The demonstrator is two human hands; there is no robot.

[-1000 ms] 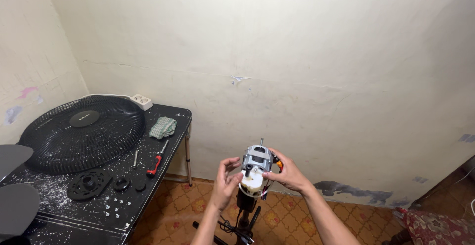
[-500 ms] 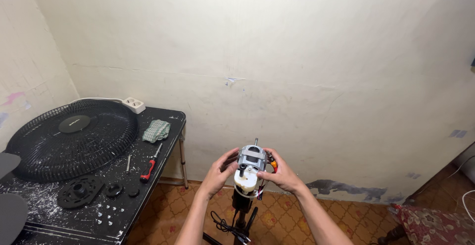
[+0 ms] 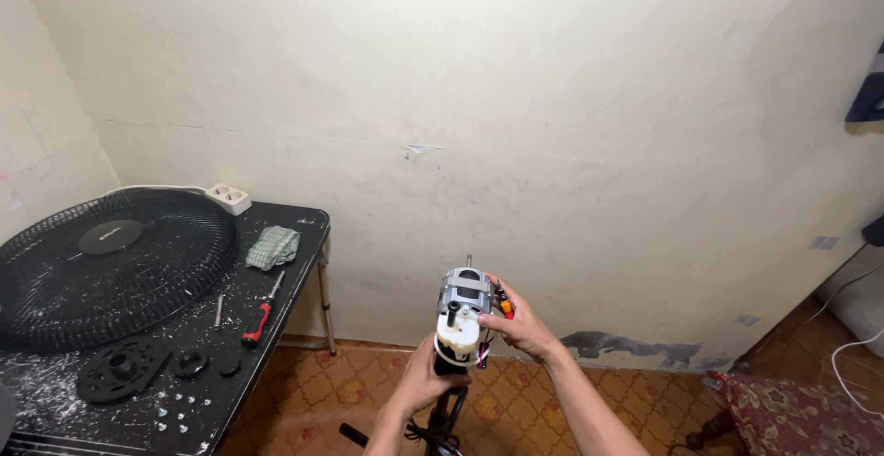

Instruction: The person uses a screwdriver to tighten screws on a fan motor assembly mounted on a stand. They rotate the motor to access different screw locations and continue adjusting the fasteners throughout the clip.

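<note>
Grey metal and white plastic make the fan motor (image 3: 463, 320), which stands bare on top of its black stand (image 3: 444, 410), in front of the wall. Left hand (image 3: 425, 380) wraps closed around the neck just under the motor; right hand (image 3: 521, 327) grips the motor's right side, fingers (image 3: 490, 321) curled on the housing beside small orange parts. Well to the left of the motor, the black table (image 3: 293, 276) carries the removed fan grille (image 3: 110, 267), a round black plate (image 3: 120, 367), loose screws (image 3: 170, 415) and a red screwdriver (image 3: 260, 313). Judging from this, the disassembly looks mostly done; the motor itself is not yet taken off.
</note>
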